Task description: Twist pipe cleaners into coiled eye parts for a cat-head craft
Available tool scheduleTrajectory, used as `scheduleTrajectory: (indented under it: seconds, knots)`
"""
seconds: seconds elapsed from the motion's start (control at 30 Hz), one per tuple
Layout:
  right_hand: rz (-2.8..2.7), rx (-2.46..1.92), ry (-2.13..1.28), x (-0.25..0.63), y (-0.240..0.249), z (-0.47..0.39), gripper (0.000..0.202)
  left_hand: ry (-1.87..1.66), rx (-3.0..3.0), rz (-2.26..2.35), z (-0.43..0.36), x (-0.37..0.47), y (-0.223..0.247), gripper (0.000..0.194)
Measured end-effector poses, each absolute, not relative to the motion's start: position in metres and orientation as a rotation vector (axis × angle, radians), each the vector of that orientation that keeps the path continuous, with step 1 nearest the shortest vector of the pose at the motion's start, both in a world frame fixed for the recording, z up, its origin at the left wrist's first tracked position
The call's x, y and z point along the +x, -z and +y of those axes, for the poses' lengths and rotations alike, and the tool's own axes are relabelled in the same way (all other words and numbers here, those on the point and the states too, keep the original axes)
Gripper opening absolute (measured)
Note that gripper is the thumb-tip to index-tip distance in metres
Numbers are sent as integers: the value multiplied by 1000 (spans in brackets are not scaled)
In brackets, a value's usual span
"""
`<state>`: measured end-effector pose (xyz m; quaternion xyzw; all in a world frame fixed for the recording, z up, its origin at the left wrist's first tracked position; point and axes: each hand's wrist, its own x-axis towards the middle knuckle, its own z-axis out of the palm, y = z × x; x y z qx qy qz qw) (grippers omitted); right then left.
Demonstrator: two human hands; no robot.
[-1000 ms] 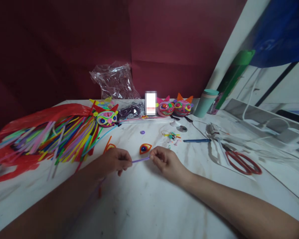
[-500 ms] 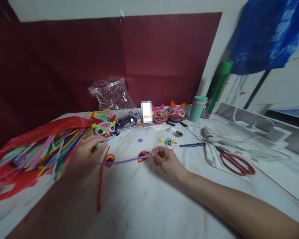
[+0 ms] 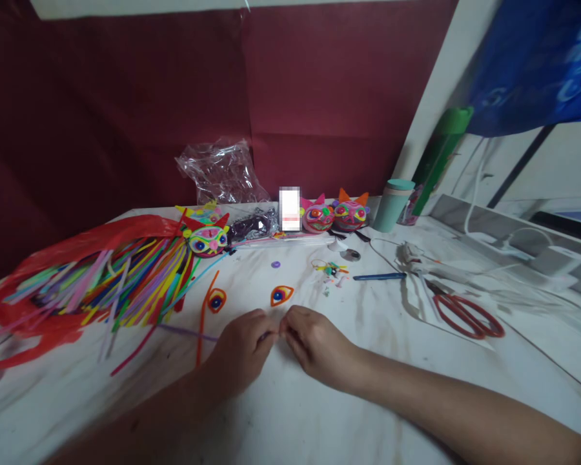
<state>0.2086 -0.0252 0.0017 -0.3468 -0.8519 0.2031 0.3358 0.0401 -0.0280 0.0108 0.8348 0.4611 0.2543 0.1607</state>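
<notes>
Fingertips of my left hand and my right hand nearly meet over the table, both pinched closed on a purple pipe cleaner. Its tail runs out to the left from under my left hand; the piece between the fingers is mostly hidden. Just beyond the hands lie two eye-shaped pieces of coiled pipe cleaner, a left eye and a right eye, each with a dark blue centre and an orange-red rim. An orange pipe cleaner lies beside the left eye, partly behind my left forearm.
Loose colourful pipe cleaners lie on a red plastic bag at left. Decorated animal heads stand along the back. Red-handled scissors, a blue pen-like tool, a green cup and cables occupy the right.
My left hand has come right, away from the pipe cleaner pile, to meet my right hand. Both are now nearer me, and the purple pipe cleaner is no longer stretched across the eyes.
</notes>
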Motion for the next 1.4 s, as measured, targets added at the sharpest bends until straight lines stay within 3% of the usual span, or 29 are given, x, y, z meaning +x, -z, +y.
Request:
scheduleTrajectory:
  seconds: [0.2,0.33,0.47,0.87,1.0,1.2,1.4]
  knots:
    - [-2170,-905,-578,207,0,-27,16,-778,2440,1296,-30,40,-8,18]
    - [-1787,-918,-1090,202,-1,-25,7,-979,2121,1412,-33,44,-11,14]
    - [-1534,-877,-1397,198,4,-22,22,-1021,1964,1458,-36,49,-9,13]
    - [-2180,-902,-681,208,2,-24,12,-746,2456,1278,-29,37,3,15]
    - [-2141,-914,-737,206,5,-26,12,-810,2572,1226,-31,35,6,14]
    - [-1701,-894,-1261,199,8,-26,13,-1147,2450,1283,-35,40,5,15]
    - [-1873,-912,-977,202,8,-26,11,-999,2469,1295,-34,40,10,15]
